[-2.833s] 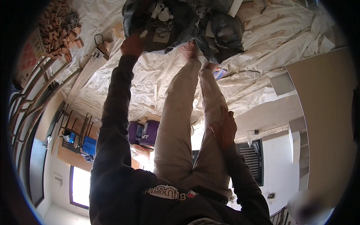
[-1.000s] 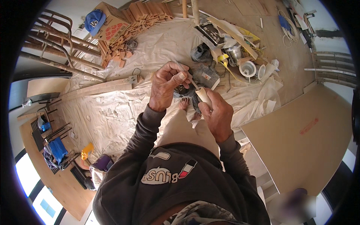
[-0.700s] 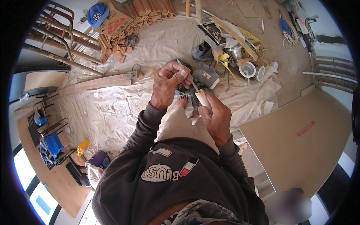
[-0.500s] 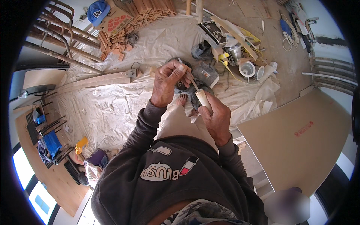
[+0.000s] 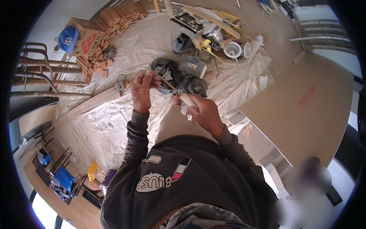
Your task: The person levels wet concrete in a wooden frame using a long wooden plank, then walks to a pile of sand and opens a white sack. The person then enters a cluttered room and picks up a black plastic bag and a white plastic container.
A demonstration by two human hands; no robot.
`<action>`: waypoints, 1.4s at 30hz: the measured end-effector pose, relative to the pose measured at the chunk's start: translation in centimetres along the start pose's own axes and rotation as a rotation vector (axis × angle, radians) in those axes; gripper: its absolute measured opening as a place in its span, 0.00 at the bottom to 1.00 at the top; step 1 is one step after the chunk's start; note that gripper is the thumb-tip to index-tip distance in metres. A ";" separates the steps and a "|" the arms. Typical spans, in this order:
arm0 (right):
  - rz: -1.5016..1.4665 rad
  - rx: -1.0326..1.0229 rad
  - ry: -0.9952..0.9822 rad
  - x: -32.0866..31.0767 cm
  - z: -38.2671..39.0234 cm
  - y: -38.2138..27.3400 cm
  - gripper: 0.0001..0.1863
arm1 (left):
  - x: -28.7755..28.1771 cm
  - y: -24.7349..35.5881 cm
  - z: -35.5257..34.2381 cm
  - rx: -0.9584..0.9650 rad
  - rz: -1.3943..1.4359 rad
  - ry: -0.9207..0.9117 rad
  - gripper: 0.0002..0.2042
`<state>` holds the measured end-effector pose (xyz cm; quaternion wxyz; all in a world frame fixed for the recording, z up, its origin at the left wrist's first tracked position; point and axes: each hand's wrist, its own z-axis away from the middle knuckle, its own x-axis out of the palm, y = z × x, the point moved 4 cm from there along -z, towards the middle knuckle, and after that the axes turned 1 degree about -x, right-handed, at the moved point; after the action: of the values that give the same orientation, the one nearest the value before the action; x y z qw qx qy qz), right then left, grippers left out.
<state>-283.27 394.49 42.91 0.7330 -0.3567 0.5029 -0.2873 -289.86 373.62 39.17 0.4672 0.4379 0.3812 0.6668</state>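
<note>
In front of my waist, my left hand (image 5: 143, 89) pinches a thin, light brown stick (image 5: 170, 84) between thumb and fingers. The stick slants down to the right, and its far end meets the upper end of a short cream-coloured cylinder (image 5: 187, 100). I cannot tell whether the stick goes inside. My right hand (image 5: 207, 113) is wrapped round the cylinder's lower part. A white, crumpled scrap, like paper or thin plastic, hangs below it. Black plastic bags (image 5: 167, 68) lie on the floor beyond both hands.
Creased plastic sheeting (image 5: 103, 129) covers the floor. A dark box (image 5: 192, 66) and piled scraps with lamp-like housings (image 5: 231, 49) lie ahead. Stacked brown tiles (image 5: 114, 19), a carton (image 5: 89, 38) and metal frames (image 5: 49, 72) stand left. A large board (image 5: 301, 99) is right.
Both hands have moved left relative to my body, and the view has shifted. The stick lies at a flatter slant. A white scrap now shows beneath the cylinder.
</note>
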 end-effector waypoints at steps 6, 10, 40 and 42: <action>-0.125 0.237 -0.036 4.8 -0.2 12.0 0.20 | -5.1 -7.2 -0.7 -0.282 -0.117 -0.036 0.14; -0.170 0.582 -0.190 6.9 -0.1 17.3 0.17 | -9.4 -12.7 0.0 -0.471 -0.240 -0.052 0.12; 0.307 0.425 0.038 8.0 8.6 33.0 0.17 | -23.4 -24.3 7.9 -0.788 -0.344 0.172 0.10; 0.313 0.543 0.001 7.0 12.7 34.5 0.19 | -23.6 -24.4 7.5 -0.797 -0.351 0.161 0.09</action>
<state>-266.80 411.99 14.25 0.8366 -0.0660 0.4569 -0.2949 -271.52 358.42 13.89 0.6746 0.0989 0.1977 0.7043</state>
